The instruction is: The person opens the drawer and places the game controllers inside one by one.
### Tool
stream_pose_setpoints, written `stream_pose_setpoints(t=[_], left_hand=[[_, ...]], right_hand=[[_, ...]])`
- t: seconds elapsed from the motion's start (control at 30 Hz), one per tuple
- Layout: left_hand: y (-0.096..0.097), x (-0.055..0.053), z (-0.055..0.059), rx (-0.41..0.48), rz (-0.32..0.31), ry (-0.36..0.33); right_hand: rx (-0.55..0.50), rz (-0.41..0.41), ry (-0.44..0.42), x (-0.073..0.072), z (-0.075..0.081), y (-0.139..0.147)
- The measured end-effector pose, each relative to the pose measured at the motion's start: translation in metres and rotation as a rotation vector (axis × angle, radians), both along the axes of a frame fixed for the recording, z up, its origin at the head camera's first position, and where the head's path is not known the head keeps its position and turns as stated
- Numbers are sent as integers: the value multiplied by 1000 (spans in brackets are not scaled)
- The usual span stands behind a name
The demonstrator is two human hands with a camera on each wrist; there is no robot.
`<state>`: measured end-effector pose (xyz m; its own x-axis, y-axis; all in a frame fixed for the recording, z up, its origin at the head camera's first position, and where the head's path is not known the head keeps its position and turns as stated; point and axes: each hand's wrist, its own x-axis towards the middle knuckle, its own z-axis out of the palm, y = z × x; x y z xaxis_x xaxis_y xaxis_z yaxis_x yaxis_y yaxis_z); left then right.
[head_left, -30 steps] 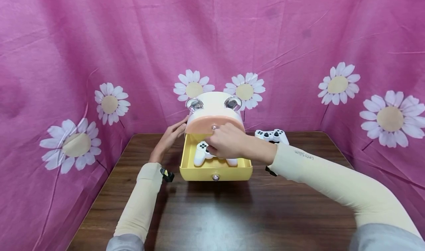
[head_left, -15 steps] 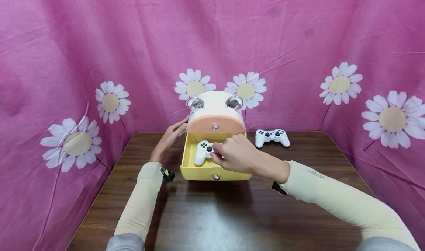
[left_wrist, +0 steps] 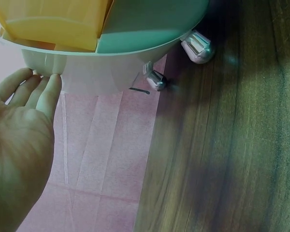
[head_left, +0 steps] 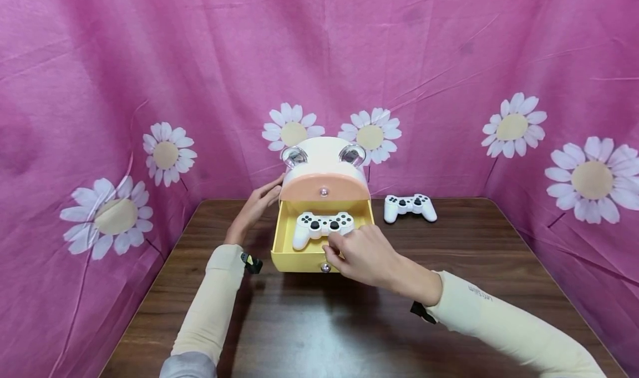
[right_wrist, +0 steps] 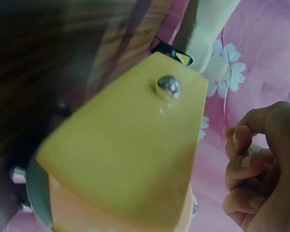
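In the head view a white box (head_left: 319,155) with two shiny round eyes and a peach upper front (head_left: 302,188) stands at the back of the table. Its yellow drawer (head_left: 295,263) is pulled out, with a white game controller (head_left: 301,237) lying inside. My left hand (head_left: 256,206) rests straight fingertips against the box's left side, as the left wrist view also shows. Over the drawer's front right corner, my right hand (head_left: 368,254) has curled fingers and nothing in them. Its thumb is beside the silver knob (head_left: 325,267); the right wrist view shows the fingers apart from the drawer front.
A second white controller (head_left: 410,208) lies on the brown wooden table (head_left: 309,333), right of the box. Pink cloth (head_left: 319,50) with daisies hangs behind and along both sides.
My right hand has moved back from above the drawer toward its front right corner, uncovering the controller inside. The left hand has stayed at the box's side.
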<state>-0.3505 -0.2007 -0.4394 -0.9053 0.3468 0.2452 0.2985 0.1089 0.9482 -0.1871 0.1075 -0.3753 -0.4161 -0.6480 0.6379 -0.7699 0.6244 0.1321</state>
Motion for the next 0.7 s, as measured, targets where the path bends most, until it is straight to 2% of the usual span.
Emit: stream_pose_setpoints(t=[0.3,0.4,0.47,0.63,0.7], left_hand=[[-3,0,3,-110,78,44],[-4,0,5,-112,74,48],[-3,4,12,-113,69,49],[-3,5,22,-120,66,113],[-3,1,21,-122,66,136]], right_hand=[[-19,-28,-13,17,-21,-4],[-20,-42,-19,21,-28,-6],[-23,-59,-15,23,-33,-7],[-7,-135,10,26,-43,-9],[4,-164,17,27,-47,-9]])
